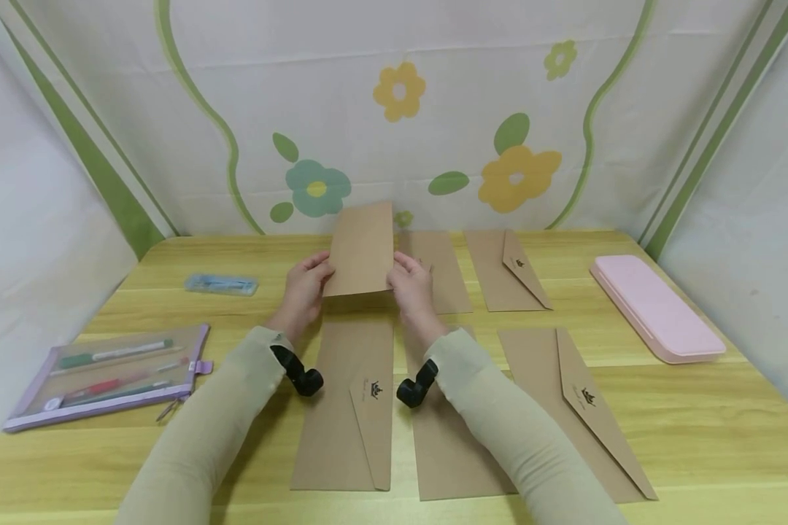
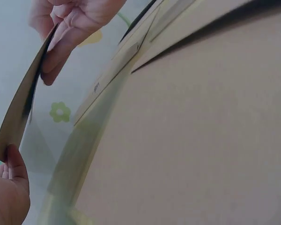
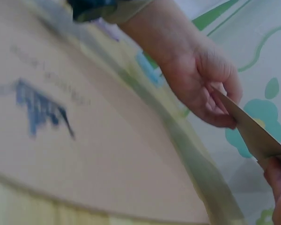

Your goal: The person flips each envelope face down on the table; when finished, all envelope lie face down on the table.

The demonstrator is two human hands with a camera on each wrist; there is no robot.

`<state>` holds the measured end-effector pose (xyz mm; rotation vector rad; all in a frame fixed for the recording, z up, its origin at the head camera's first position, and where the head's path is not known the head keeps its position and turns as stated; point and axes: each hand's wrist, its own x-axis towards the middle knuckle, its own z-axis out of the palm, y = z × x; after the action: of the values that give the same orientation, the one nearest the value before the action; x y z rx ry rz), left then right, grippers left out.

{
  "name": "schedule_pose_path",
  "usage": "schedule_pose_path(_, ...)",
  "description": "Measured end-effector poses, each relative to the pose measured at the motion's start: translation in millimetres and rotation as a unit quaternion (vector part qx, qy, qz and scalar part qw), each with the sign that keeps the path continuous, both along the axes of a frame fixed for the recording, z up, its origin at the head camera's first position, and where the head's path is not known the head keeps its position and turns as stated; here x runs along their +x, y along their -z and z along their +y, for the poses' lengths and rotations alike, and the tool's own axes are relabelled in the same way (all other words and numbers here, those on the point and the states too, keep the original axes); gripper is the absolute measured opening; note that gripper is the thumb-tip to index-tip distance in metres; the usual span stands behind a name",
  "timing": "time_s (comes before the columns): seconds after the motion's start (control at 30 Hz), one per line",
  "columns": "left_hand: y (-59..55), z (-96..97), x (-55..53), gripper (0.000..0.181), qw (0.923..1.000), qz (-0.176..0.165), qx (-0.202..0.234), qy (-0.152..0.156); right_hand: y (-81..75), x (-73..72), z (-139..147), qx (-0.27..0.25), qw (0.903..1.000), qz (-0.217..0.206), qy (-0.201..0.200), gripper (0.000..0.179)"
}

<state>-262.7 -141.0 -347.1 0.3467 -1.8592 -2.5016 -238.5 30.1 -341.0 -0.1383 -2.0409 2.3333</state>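
Observation:
A plain brown envelope (image 1: 361, 248) is lifted off the table near its back edge, tilted up. My left hand (image 1: 307, 288) pinches its left side, and my right hand (image 1: 412, 284) pinches the right side. In the left wrist view the envelope (image 2: 25, 93) shows nearly edge-on between both hands. The right wrist view also shows the left hand (image 3: 192, 70) with the thumb and fingers at its edge. Below the hands lies an envelope (image 1: 341, 430) with a crown print on its flap. Another envelope (image 1: 460, 459) is partly covered by my right forearm.
More brown envelopes lie on the right: one at the back (image 1: 492, 270), one in front (image 1: 551, 379), and one behind my right hand (image 1: 449, 281). A pink case (image 1: 657, 306) stands far right. On the left are a purple-edged pen pouch (image 1: 125, 364) and a small blue packet (image 1: 220, 284).

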Motion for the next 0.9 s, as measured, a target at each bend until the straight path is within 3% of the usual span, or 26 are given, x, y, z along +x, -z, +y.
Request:
schedule_pose_path(0.13,-0.2,-5.2,0.2,0.045,0.9997,0.015,-0.014,0.015,-0.2,-5.2,7.8,0.121,0.992,-0.003,-0.036,0.057)
schedule_pose_path(0.3,-0.2,-15.4,1.4,0.048,0.9945,0.015,-0.081,0.064,1.2,-10.5,16.6,0.197,0.9744,-0.02,-0.107,0.059)
schedule_pose_path(0.4,0.5,-21.9,2.1,0.048,0.9824,0.009,-0.161,0.095,3.8,-13.4,19.5,0.225,0.9637,-0.034,-0.14,0.063)
schedule_pose_path(0.53,2.6,-26.7,1.9,0.048,0.9564,0.0,-0.26,0.133,7.9,-17.6,20.3,0.239,0.9558,-0.051,-0.164,0.068)
schedule_pose_path(0.6,3.9,-27.0,1.5,0.048,0.947,-0.002,-0.285,0.149,9.6,-19.0,19.8,0.246,0.953,-0.058,-0.167,0.07)
schedule_pose_path(0.9,7.2,-24.4,-1.1,0.052,0.9252,-0.015,-0.344,0.159,16.0,-21.5,12.7,0.305,0.9361,-0.044,-0.17,0.074)
